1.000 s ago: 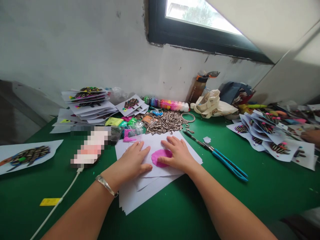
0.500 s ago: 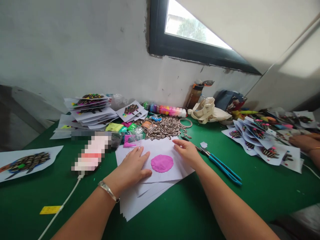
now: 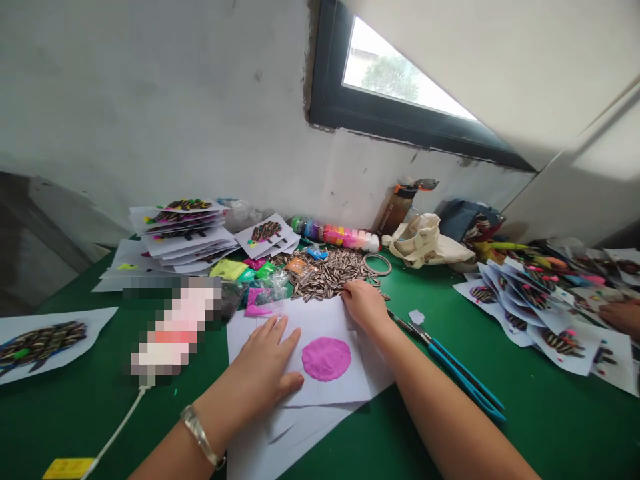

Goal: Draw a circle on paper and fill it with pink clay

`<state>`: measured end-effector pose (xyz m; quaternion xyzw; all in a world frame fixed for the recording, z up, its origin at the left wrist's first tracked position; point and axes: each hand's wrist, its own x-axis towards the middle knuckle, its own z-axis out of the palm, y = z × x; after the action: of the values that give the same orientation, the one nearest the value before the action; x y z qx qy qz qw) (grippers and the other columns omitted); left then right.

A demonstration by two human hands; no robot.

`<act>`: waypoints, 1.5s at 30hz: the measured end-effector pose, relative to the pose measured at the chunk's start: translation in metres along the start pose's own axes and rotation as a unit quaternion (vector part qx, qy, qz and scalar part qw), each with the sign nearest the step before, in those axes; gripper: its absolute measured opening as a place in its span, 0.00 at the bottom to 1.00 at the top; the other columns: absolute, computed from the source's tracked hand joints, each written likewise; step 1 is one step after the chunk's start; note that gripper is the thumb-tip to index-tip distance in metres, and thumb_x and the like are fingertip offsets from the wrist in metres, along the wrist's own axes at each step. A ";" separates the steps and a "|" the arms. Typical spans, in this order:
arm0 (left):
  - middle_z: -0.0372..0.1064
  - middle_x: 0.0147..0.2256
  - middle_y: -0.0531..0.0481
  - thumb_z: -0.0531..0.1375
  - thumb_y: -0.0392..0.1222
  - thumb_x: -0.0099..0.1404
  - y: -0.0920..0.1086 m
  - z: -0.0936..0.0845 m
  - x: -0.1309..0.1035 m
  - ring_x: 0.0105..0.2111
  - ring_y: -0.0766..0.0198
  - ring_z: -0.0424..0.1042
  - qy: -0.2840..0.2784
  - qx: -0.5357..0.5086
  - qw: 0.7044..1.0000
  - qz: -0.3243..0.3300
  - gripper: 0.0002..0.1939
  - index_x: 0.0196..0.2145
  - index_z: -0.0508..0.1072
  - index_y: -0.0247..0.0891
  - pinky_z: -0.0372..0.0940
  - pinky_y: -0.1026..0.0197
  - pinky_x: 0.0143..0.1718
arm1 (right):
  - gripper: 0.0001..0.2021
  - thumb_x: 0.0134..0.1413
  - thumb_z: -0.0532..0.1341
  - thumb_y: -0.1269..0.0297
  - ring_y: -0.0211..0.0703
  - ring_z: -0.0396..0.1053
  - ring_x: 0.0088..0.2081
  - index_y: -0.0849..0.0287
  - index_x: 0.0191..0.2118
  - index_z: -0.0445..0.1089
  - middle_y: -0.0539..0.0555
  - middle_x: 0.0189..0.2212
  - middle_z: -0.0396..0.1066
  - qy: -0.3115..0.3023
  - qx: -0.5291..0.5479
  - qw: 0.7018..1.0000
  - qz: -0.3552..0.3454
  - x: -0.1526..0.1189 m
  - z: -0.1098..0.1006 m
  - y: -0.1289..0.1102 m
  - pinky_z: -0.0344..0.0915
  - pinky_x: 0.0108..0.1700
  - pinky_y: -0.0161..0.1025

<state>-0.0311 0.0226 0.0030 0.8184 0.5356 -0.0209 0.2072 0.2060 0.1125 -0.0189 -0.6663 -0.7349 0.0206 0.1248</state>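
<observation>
My left hand (image 3: pixel 266 365) lies spread on the left side of the white paper (image 3: pixel 345 392), which rests on other loose sheets. To the right of my thumb, a flat pink oval of modelling clay (image 3: pixel 327 359) is stuck on this sheet. My right hand (image 3: pixel 366 308) is at the near edge of a heap of striped sunflower seeds (image 3: pixel 337 265), just past the paper's top edge. Its fingers are curled together, and the fingertips are partly hidden, so any seed in them cannot be made out.
Blue-handled tweezers (image 3: pixel 465 377) lie right of the papers. Clay packets (image 3: pixel 227 269), a roll of tape (image 3: pixel 377 265) and a bottle (image 3: pixel 397 210) stand behind. Finished seed pictures are stacked left (image 3: pixel 190 243) and right (image 3: pixel 515 293). Another person's hand (image 3: pixel 620 315) shows at the far right.
My right hand has moved from the paper's upper right edge forward to the seeds, its fingers curling in. My left hand stays flat on the paper. The whole view has shifted slightly.
</observation>
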 end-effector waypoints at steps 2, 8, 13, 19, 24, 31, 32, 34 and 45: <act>0.44 0.66 0.34 0.60 0.49 0.59 0.002 -0.003 0.000 0.66 0.41 0.39 -0.011 0.005 1.000 -0.007 0.36 0.63 0.59 0.38 0.44 0.41 0.63 | 0.11 0.60 0.53 0.67 0.47 0.70 0.43 0.56 0.35 0.74 0.57 0.37 0.74 -0.007 -0.016 1.000 -0.023 0.003 0.000 -0.001 0.61 0.43 0.38; 0.41 0.67 0.37 0.59 0.49 0.60 0.008 -0.012 0.000 0.66 0.43 0.38 -0.044 0.012 0.999 -0.025 0.37 0.64 0.57 0.39 0.42 0.43 0.64 | 0.11 0.60 0.53 0.68 0.47 0.69 0.39 0.56 0.33 0.72 0.57 0.35 0.71 -0.020 -0.037 0.997 -0.072 0.011 0.004 0.000 0.60 0.38 0.38; 0.42 0.67 0.37 0.60 0.49 0.59 0.007 -0.010 0.001 0.66 0.43 0.38 -0.043 0.005 0.999 -0.030 0.37 0.64 0.57 0.39 0.42 0.42 0.64 | 0.10 0.60 0.51 0.73 0.48 0.67 0.39 0.58 0.35 0.70 0.59 0.36 0.70 -0.010 -0.025 0.995 -0.092 0.009 0.009 0.001 0.59 0.40 0.38; 0.43 0.67 0.37 0.59 0.49 0.61 0.000 -0.001 -0.001 0.66 0.44 0.40 -0.008 0.011 1.000 -0.009 0.35 0.64 0.57 0.41 0.44 0.42 0.64 | 0.12 0.61 0.49 0.74 0.48 0.66 0.42 0.61 0.41 0.68 0.60 0.38 0.70 0.025 0.035 0.996 -0.082 -0.007 -0.004 0.009 0.61 0.44 0.41; 0.44 0.66 0.36 0.60 0.50 0.61 0.000 0.001 0.000 0.66 0.42 0.40 -0.002 0.014 1.000 0.001 0.36 0.64 0.58 0.40 0.45 0.42 0.63 | 0.10 0.61 0.52 0.67 0.43 0.71 0.34 0.59 0.42 0.70 0.56 0.35 0.72 -0.004 0.303 0.952 -0.053 -0.042 -0.015 0.020 0.67 0.40 0.40; 0.44 0.67 0.35 0.59 0.50 0.62 0.003 -0.003 0.000 0.66 0.42 0.40 -0.018 0.028 0.999 -0.002 0.35 0.64 0.57 0.40 0.45 0.42 0.63 | 0.06 0.56 0.59 0.63 0.41 0.70 0.32 0.57 0.33 0.72 0.52 0.30 0.72 -0.027 0.461 0.886 -0.033 -0.075 -0.005 0.010 0.66 0.36 0.38; 0.44 0.66 0.35 0.59 0.50 0.62 0.003 -0.003 0.000 0.66 0.42 0.40 -0.015 0.029 0.999 0.000 0.35 0.64 0.57 0.39 0.45 0.42 0.63 | 0.05 0.56 0.59 0.65 0.41 0.69 0.33 0.57 0.33 0.73 0.52 0.30 0.71 -0.015 0.438 0.897 -0.055 -0.076 -0.004 0.007 0.65 0.37 0.38; 0.44 0.66 0.35 0.60 0.50 0.62 0.002 -0.002 -0.001 0.66 0.42 0.40 -0.007 0.026 1.000 0.004 0.35 0.64 0.57 0.39 0.45 0.42 0.63 | 0.06 0.57 0.58 0.68 0.40 0.68 0.34 0.56 0.34 0.73 0.51 0.31 0.72 -0.006 0.411 0.907 -0.086 -0.076 -0.001 0.003 0.64 0.37 0.36; 0.47 0.66 0.35 0.61 0.50 0.61 0.002 -0.001 -0.001 0.66 0.42 0.43 0.007 0.032 0.999 0.009 0.35 0.63 0.59 0.38 0.47 0.42 0.63 | 0.08 0.60 0.58 0.72 0.42 0.65 0.35 0.56 0.33 0.72 0.51 0.29 0.72 0.023 0.199 0.963 -0.179 -0.071 0.008 -0.010 0.57 0.41 0.39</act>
<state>-0.0298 0.0211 0.0044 0.8295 0.5287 -0.0304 0.1777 0.2006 0.0421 -0.0357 -0.4861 -0.8198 0.1284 0.2739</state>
